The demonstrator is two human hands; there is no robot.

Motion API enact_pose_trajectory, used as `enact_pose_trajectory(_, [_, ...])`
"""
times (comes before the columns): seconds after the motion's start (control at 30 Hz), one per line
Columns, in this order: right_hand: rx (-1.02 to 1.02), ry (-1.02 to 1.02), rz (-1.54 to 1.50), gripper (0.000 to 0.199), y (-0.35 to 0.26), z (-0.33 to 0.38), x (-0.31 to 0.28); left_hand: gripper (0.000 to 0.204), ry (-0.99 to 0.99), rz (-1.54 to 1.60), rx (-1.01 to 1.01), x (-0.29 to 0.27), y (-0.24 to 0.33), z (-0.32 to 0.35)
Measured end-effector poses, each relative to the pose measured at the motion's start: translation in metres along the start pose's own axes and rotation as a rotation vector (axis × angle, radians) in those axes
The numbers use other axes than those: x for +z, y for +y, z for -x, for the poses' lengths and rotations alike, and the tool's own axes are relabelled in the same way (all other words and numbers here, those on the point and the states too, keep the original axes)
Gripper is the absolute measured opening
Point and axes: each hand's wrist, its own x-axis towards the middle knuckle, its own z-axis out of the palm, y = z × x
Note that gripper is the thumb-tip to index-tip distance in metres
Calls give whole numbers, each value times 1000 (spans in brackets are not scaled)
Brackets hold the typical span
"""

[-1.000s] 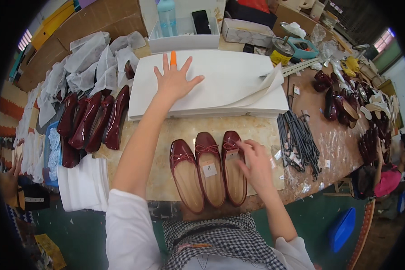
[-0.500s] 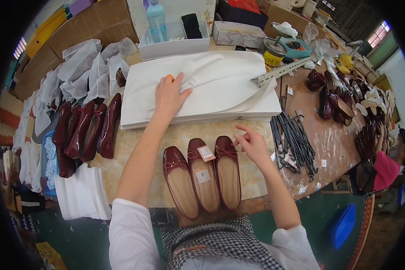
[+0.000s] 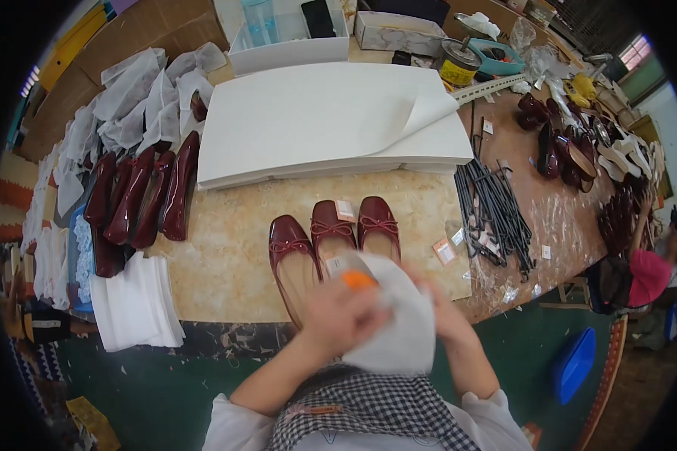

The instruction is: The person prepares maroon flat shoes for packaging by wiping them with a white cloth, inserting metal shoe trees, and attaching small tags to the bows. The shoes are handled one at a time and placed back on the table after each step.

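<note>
A white sheet of paper [image 3: 402,316], crumpled and smeared by motion, is between my hands in front of my checked apron. My left hand [image 3: 342,319], with an orange cover [image 3: 359,279] on one finger, is closed on the sheet's left side. At the opposite edge my right hand [image 3: 445,312] grips it too, its fingers partly hidden by the paper. Just beyond are three burgundy patent ballet flats with bows: a left one [image 3: 289,244], a middle one [image 3: 332,225] bearing a hang tag [image 3: 345,211], and a right one [image 3: 377,222]. The paper covers their heel ends.
A stack of white paper [image 3: 301,120] lies behind the shoes, its top sheet curled at the right. More burgundy shoes [image 3: 179,188] and folded white sheets [image 3: 137,304] are at left. Black rods [image 3: 493,218] lie at right. A person [image 3: 647,263] is at far right.
My left hand has come off the paper stack toward me with a sheet. My right hand has moved down and nearer to meet it. The sheet now covers part of the shoes.
</note>
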Motion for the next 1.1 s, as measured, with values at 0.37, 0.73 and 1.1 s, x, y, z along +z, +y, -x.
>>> enact_pose_trajectory(0.37, [-86,198,328,38,28,-33,-28,26,-477,-278,17,40,-9,10])
enact_pose_trajectory(0.73, [-241,-130,667,53,18,-69,0,29,-540,-229,14,79,5,41])
enact_pose_trajectory(1.1, [-214,208,707,52,50,-64,-19,32,-301,-702,422,13,-67,-150])
